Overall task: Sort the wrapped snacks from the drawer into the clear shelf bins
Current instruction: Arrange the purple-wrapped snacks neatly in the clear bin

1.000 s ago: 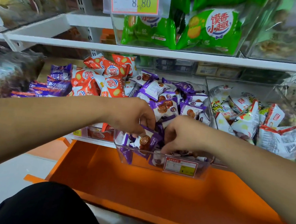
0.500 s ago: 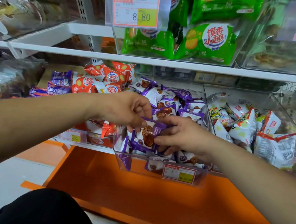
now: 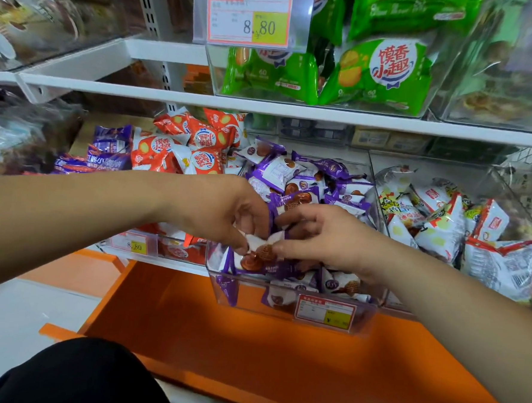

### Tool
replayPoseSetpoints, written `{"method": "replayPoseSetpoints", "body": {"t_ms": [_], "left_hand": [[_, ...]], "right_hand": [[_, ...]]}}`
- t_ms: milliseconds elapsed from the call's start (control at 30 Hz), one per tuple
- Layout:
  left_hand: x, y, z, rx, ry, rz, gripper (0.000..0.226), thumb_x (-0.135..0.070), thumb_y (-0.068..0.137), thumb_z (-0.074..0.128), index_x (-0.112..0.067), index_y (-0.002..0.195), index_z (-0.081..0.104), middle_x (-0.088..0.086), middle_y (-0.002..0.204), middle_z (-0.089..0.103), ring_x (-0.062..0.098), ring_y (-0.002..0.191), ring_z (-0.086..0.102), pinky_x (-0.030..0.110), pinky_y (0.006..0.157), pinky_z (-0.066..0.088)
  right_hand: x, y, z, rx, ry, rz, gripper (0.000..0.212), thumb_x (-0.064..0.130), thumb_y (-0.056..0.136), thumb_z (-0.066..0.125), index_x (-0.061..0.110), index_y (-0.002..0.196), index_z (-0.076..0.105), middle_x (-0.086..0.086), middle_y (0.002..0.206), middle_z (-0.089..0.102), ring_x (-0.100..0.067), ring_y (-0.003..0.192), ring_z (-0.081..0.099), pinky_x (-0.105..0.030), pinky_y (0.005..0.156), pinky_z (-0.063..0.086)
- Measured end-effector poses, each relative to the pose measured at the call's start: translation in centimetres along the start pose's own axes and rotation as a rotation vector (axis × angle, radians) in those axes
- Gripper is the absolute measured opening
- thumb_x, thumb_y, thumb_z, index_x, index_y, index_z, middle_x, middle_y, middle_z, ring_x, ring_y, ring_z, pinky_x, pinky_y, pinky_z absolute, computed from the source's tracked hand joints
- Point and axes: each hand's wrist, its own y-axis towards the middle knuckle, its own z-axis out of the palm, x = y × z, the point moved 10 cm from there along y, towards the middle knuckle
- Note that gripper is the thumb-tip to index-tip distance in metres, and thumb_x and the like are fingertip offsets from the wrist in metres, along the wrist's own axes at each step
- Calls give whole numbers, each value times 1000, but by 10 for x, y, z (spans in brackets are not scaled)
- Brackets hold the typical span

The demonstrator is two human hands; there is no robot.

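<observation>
Left hand (image 3: 223, 217) and right hand (image 3: 327, 241) pinch one purple pack (image 3: 263, 252) at the bin (image 3: 252, 306) front.
Drawer (image 3: 279, 373) open below; can't tell what stock remains. Thumb and forefinger of each hand nip an edge of the pack, other fingers loosely curled. Bin heaped high behind, so sorting looks far along. Orange packs (image 3: 180, 152) fill the next bin.

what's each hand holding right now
Left hand: closed, pinching the purple snack packet.
Right hand: closed, pinching the same packet from the other side.
</observation>
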Motion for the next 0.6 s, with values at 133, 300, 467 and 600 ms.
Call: {"method": "replayPoseSetpoints", "body": {"t_ms": [133, 300, 467, 600], "left_hand": [[-9, 4, -3, -49, 117, 67, 27, -33, 86, 81, -35, 112, 71, -20, 97, 70, -7, 86, 64, 11, 70, 50], [6, -4, 4, 89, 209, -3, 20, -24, 91, 74, -33, 107, 66, -26, 91, 63, -2, 85, 65, 22, 72, 54], [18, 9, 36, 313, 275, -81, 37, -6, 94, 59, -35, 110, 74, -51, 69, 53, -27, 72, 52, 6, 68, 44], [25, 21, 71, 517, 280, -152, 33, -4, 97, 61, -23, 120, 72, -35, 61, 60, -19, 62, 56, 23, 86, 56]], "right_hand": [[10, 7, 12, -37, -243, -50, 29, 35, 81, 86, 30, 107, 74, 10, 97, 75, -8, 87, 72, -40, 86, 61], [-2, 8, 0, -120, -328, 12, 26, 36, 77, 88, 27, 94, 70, 3, 94, 73, -16, 81, 72, -44, 78, 62], [-2, 2, -5, -145, -331, -25, 23, 35, 78, 88, 32, 91, 68, 7, 99, 71, -13, 92, 69, -40, 87, 60], [-1, 1, -7, -161, -350, -56, 22, 36, 79, 87, 32, 90, 69, 8, 96, 70, -13, 88, 68, -40, 83, 60]]}}
